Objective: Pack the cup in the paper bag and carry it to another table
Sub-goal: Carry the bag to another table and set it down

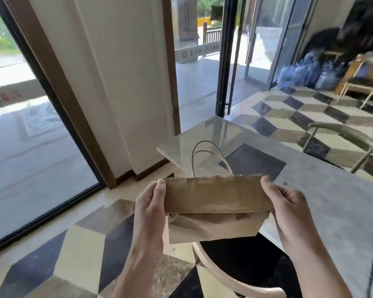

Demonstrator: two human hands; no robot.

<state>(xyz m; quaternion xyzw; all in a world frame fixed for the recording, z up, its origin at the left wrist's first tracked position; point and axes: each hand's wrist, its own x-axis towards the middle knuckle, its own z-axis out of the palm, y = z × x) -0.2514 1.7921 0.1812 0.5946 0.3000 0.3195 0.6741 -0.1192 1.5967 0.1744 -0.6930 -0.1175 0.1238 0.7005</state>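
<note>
I hold a brown paper bag in the air at chest height, its top folded over toward me and its two twine handles sticking up behind. My left hand grips the bag's left end, thumb on the fold. On the right end sits my right hand, thumb on top. The bag hangs over the near edge of a grey marble table. No cup is visible; the bag's inside is hidden.
A round wooden chair with a dark seat stands just below the bag, tucked at the table. Another chair is on the table's far side. Glass doors and a cream pillar lie ahead; blue bottles sit at the right.
</note>
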